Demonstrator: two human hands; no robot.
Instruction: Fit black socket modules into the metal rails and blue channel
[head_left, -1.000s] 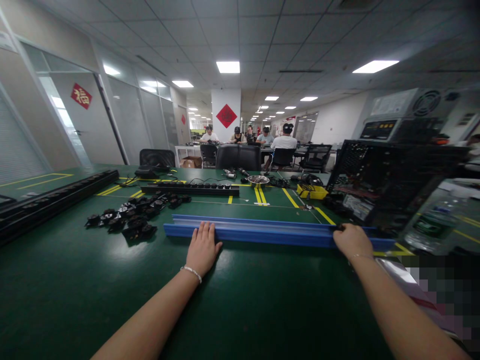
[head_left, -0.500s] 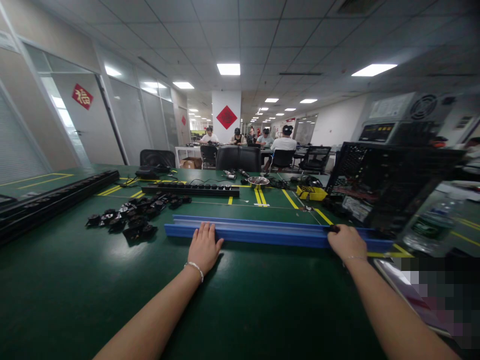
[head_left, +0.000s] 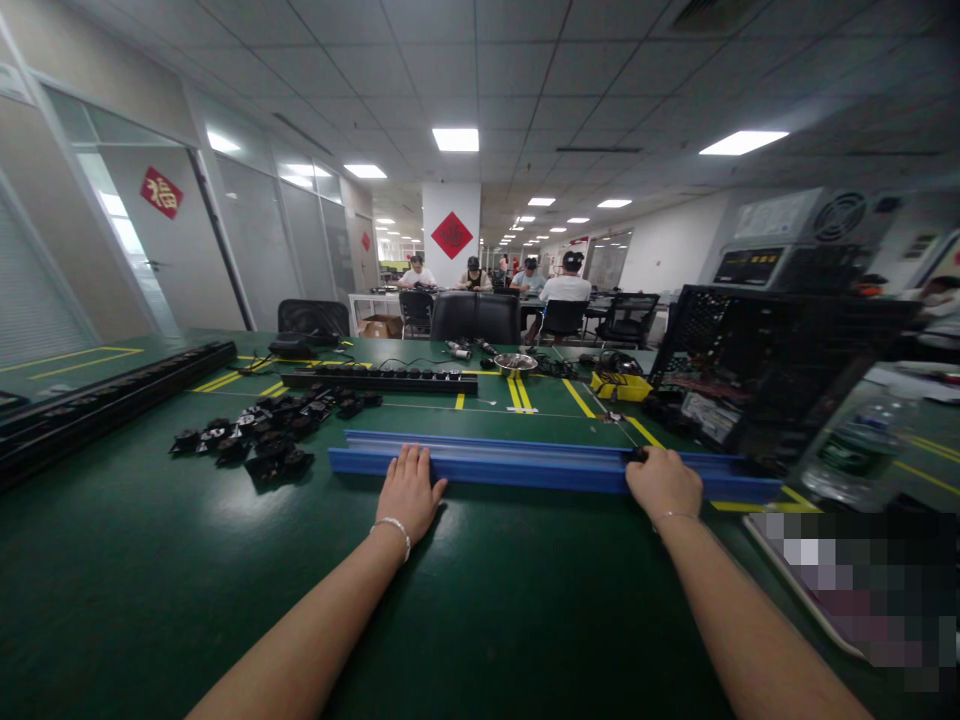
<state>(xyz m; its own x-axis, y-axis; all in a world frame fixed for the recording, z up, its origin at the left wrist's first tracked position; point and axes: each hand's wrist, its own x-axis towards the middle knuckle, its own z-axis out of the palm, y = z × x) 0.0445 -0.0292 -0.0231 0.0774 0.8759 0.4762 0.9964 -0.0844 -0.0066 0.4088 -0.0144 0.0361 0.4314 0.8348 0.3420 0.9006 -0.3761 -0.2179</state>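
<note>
A long blue channel rail (head_left: 532, 475) lies crosswise on the green table in front of me. Near its left end, my left hand (head_left: 407, 497) holds it, fingers hooked over the front wall and thumb out to the side. Further right, my right hand (head_left: 666, 484) is closed on a small black part (head_left: 637, 454) at the rail's channel; most of that part is hidden by my fingers. Left of the rail sits a loose pile of small black parts (head_left: 277, 435), some with whitish faces.
Behind the rail lies a black rail (head_left: 375, 380) carrying several black parts, with a metal dish (head_left: 516, 364) and a yellow box (head_left: 621, 386) further right. A computer case (head_left: 780, 360), a bottle (head_left: 859, 445) and a phone-like slab (head_left: 817, 590) stand or lie at right. Another black rail (head_left: 127, 400) runs along the left.
My right hand has slid left along the blue rail with the small black part. My left hand and the rail stay almost where they were.
</note>
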